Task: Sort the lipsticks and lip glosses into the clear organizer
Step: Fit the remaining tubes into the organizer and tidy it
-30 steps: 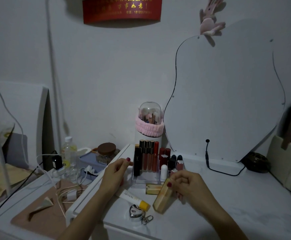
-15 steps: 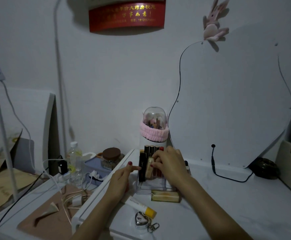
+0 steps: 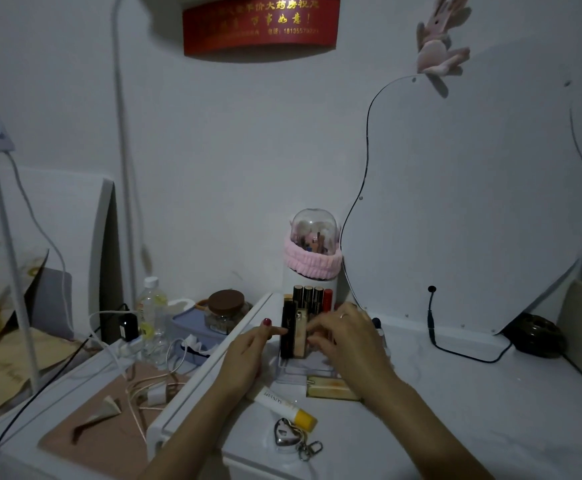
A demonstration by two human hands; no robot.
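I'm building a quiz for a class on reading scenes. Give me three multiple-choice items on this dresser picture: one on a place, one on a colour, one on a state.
1. Where does the gold lipstick box lie?
A. in front of the organizer
B. on the jar
C. behind the mirror

2. What colour is the tube's cap?
A. green
B. yellow
C. black

3. How does the black lipstick stand?
A. flat
B. upside down on the table
C. upright in the organizer

Answers: 1 A, the gold lipstick box lies flat before the organizer. 2 B, the tube ends in yellow. 3 C, the black lipstick stands upright, the left hand touching it.

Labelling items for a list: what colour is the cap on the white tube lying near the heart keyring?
Yellow cap, clearest in the head view.
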